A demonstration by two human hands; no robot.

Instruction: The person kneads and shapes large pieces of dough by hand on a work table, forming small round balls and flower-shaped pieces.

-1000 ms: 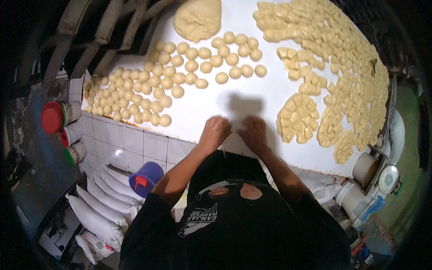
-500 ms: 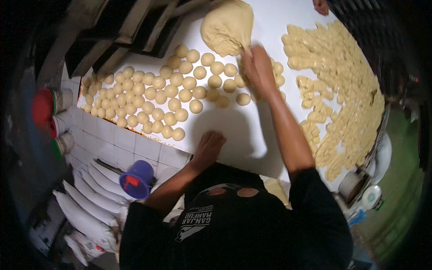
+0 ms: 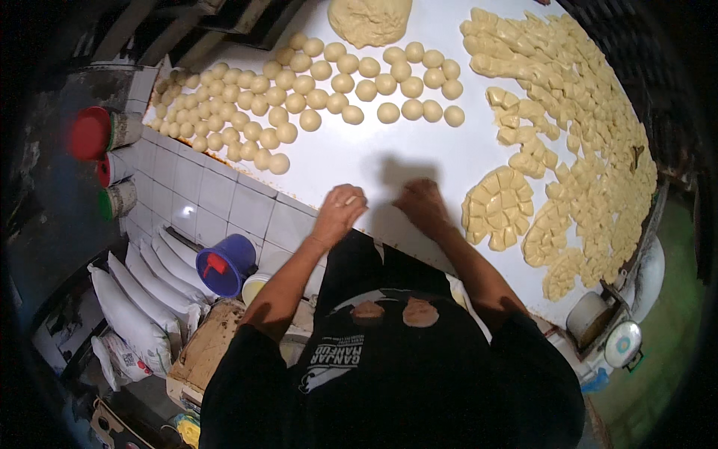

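My left hand [image 3: 340, 212] is cupped palm-down over a small piece of pale dough [image 3: 351, 200] at the near edge of the white table [image 3: 374, 153]. My right hand [image 3: 422, 203] presses flat on the table beside it; whatever lies under it is hidden. Beyond my hands lie several rows of rolled dough balls [image 3: 299, 90]. A big lump of dough [image 3: 370, 19] sits at the far edge. Cut dough chunks [image 3: 497, 206] lie in a cluster just right of my right hand, with many more cut pieces [image 3: 583, 127] spread along the right side.
The table front is faced with white tiles [image 3: 217, 194]. Below left stand a blue bucket [image 3: 224, 263], white sacks [image 3: 134, 299] and cans with red and green lids [image 3: 97, 135]. A small scale [image 3: 621, 344] and a round tin [image 3: 587, 318] sit at the right corner.
My right hand has come back from the big dough lump at the far edge to the near edge beside my left hand. Both hands now press on the table.
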